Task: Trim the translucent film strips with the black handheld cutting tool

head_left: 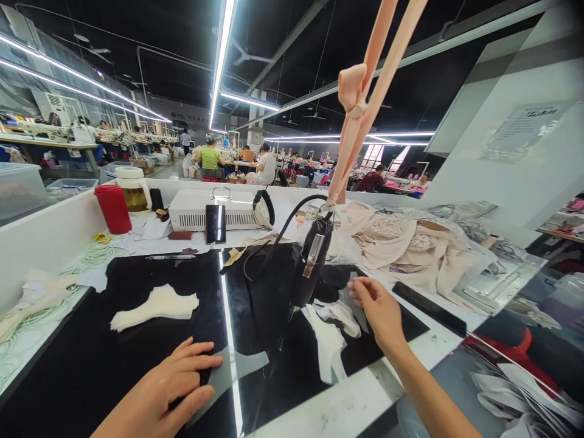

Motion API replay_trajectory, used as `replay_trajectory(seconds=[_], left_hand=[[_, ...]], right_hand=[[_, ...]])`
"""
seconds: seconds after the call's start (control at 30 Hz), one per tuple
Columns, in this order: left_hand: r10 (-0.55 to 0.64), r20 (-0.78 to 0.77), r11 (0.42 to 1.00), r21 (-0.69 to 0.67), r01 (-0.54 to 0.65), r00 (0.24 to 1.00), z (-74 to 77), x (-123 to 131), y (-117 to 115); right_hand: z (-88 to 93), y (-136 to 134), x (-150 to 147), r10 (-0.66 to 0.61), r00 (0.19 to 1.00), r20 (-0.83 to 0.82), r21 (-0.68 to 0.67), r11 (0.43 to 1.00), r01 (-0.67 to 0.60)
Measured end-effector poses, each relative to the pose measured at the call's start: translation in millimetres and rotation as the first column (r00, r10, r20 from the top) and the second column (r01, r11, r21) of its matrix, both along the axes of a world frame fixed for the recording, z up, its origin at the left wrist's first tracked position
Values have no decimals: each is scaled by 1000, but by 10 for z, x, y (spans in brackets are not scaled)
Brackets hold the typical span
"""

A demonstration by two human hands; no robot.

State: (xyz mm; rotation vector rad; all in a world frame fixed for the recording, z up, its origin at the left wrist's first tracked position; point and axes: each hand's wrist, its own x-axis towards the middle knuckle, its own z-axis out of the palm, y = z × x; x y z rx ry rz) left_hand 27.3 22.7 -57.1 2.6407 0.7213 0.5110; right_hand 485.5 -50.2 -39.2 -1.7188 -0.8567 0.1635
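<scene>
My left hand (171,386) lies with its fingers spread on a thin grey see-through fabric piece (249,363), flat on the glossy black board (150,377). My right hand (381,313) has thumb and fingertips pinched together at the upper end of a sheer grey fabric piece (361,317). Beside it are cream cut fabric pieces (329,347), some crumpled. Between the hands a black corded hand tool (312,261) hangs tip down from knotted peach straps (356,115). Further left rests a neat stack of cream fabric pieces (157,308).
A white vented box (196,210) stands behind the board with a phone (216,224) against it. A red cup (112,208) and a jug (133,188) are at back left. Cream garments (415,243) pile at right, near a long black bar (429,309). People work beyond.
</scene>
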Motion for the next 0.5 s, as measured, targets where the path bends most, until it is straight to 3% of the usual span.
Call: replay_trajectory(seconds=[0.13, 0.27, 0.4, 0.5], left_hand=[[3, 59, 1000, -13, -2, 998, 3, 6, 3], [14, 67, 998, -55, -10, 998, 5, 4, -3], [-2, 58, 992, -127, 10, 998, 110, 34, -35], [-3, 77, 985, -173, 17, 997, 251, 64, -70]], right_hand=[[190, -70, -7, -100, 993, -57, 269, 957, 111], [411, -162, -276, -92, 993, -67, 420, 901, 112], [534, -314, -788, 23, 995, -98, 400, 916, 19], [532, -447, -1235, 142, 988, -54, 264, 957, -123]])
